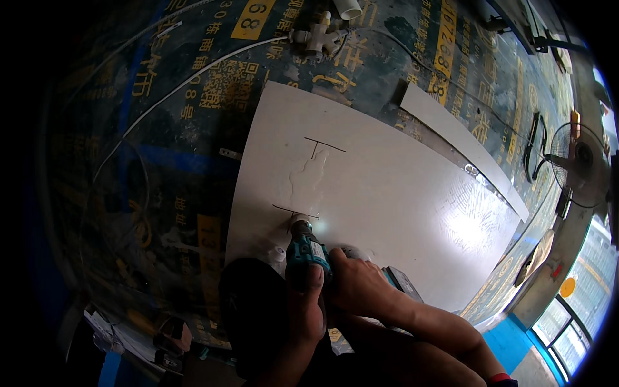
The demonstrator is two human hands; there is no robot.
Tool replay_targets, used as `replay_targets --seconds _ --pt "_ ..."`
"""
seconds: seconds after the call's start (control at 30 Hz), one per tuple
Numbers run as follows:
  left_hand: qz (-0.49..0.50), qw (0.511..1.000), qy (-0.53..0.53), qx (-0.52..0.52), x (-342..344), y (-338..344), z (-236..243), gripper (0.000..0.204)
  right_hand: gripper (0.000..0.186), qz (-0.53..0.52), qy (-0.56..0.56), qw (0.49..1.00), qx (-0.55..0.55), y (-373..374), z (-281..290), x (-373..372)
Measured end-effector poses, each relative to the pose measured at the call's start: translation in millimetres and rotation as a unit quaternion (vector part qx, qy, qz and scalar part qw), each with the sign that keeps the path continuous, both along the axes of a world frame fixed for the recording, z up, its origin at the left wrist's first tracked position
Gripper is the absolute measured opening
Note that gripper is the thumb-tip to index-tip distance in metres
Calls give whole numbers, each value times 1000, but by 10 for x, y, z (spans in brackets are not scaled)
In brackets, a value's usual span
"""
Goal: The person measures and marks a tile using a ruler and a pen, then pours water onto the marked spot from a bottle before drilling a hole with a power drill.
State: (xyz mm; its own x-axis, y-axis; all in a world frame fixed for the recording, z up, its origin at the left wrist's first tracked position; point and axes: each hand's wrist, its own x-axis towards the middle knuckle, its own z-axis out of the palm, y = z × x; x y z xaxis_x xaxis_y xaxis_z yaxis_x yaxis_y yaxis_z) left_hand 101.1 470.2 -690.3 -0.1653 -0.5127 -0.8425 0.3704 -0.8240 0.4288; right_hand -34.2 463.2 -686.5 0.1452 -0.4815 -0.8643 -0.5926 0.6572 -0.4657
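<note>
Both my hands are on a teal and black cordless drill [308, 251]. My left hand [305, 313] presses against the back of its body, thumb lying on top. My right hand [362, 278] is wrapped round it from the right side; most of the grip is hidden. A battery pack [404, 284] shows beyond my right wrist. The round cutting end [300, 224] meets a white panel [380, 193] at the lower drawn line [295, 211]. Wet streaks [308, 180] run between it and a T-shaped mark [324, 146] farther up. A small white bottle [276, 255] stands left of the drill.
A white strip [461, 148] lies along the panel's far right edge. Dark printed floor covering [193, 129] surrounds it, crossed by a pale cable [193, 76] leading to a multi-way socket [319, 40]. A fan [580, 158] stands at the right, and a short white pipe [348, 9] lies at the top.
</note>
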Motion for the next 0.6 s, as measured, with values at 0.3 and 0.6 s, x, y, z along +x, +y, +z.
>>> replay_targets --seconds 0.3,0.6 --pt "-11 1000 -4 -5 7 -4 -1 61 38 -1 -3 1000 8 -38 23 0" --pt "-15 1000 -1 -12 23 -6 -1 60 38 0 1 1000 14 -33 14 11"
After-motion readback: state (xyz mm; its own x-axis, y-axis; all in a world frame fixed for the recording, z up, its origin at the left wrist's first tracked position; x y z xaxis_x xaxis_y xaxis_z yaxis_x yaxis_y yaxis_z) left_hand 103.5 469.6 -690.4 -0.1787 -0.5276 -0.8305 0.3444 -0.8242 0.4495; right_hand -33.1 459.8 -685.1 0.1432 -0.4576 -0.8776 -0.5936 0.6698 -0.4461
